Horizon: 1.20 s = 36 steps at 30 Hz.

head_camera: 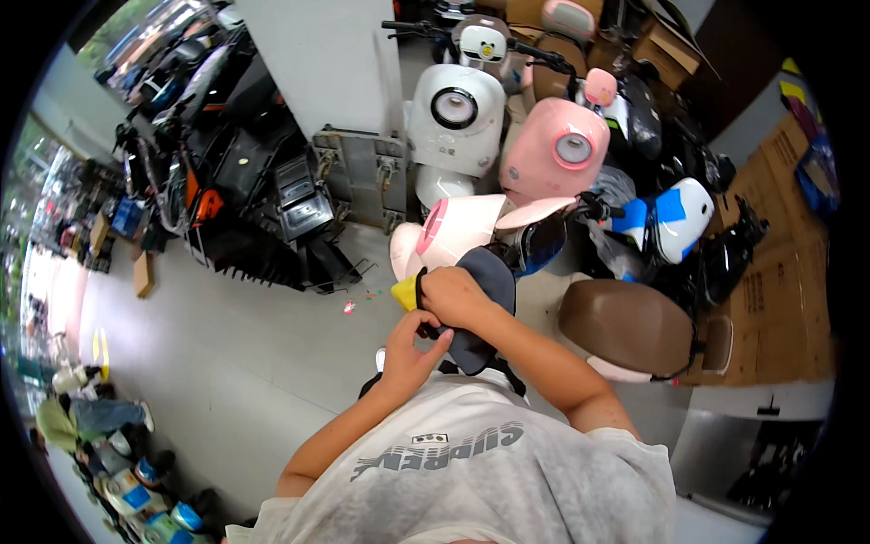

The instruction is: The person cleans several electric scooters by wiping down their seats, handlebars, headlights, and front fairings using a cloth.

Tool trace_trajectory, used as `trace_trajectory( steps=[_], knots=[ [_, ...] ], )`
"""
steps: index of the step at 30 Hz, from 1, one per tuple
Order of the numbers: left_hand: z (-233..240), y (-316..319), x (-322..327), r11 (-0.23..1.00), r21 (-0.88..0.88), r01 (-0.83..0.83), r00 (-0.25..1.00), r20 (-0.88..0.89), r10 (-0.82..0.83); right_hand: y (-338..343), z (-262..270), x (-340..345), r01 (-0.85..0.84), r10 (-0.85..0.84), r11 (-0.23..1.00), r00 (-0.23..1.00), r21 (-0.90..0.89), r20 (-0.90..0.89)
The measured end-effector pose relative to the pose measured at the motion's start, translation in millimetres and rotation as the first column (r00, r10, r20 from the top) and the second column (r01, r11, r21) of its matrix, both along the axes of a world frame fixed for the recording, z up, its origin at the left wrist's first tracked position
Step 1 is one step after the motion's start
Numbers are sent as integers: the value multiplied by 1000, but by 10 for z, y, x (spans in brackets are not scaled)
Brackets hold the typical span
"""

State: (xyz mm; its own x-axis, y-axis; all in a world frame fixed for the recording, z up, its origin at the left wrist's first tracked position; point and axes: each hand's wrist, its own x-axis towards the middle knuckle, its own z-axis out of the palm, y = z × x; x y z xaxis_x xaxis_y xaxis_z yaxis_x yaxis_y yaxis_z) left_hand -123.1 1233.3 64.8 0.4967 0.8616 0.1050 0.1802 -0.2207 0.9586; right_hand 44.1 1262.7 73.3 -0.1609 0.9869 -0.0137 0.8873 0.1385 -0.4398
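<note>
My right hand (455, 296) is closed on a dark grey fabric piece with black edging (489, 272), which has a yellow part (406, 294) at its left; its exact kind is not clear. Just below, my left hand (414, 347) has its fingertips at the dark edge of the same piece, with its thumb raised; what its fingers pinch is partly hidden. Beyond my hands is a pale pink scooter front panel (462, 221), close to the fabric. A brown scooter seat (625, 326) lies to the right.
A white scooter (455, 122) and a pink scooter (557, 149) stand ahead. Black scooter parts (251, 258) lie at the left by a grey wheeled platform (363, 173). Cardboard (768, 306) lines the right side. At the far lower left is another person (102, 415) in jeans.
</note>
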Motion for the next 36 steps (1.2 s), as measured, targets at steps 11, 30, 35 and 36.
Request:
trace_trajectory(
  steps=[11,30,35,36],
  knots=[
    [-10,595,-294,896,-98,433,892,188,-411,-86,195,-404,518,-513,851,855,86,-73],
    [-110,1847,126,809,-430,401,907,309,-286,-206,207,-286,692,-728,669,684,273,50],
    [-219,2359,402,830,-358,427,903,215,-372,-190,151,-159,704,-734,656,679,272,16],
    [-220,2450,495,829,-350,436,900,184,-395,-187,143,-127,693,-727,667,686,274,32]
  ],
)
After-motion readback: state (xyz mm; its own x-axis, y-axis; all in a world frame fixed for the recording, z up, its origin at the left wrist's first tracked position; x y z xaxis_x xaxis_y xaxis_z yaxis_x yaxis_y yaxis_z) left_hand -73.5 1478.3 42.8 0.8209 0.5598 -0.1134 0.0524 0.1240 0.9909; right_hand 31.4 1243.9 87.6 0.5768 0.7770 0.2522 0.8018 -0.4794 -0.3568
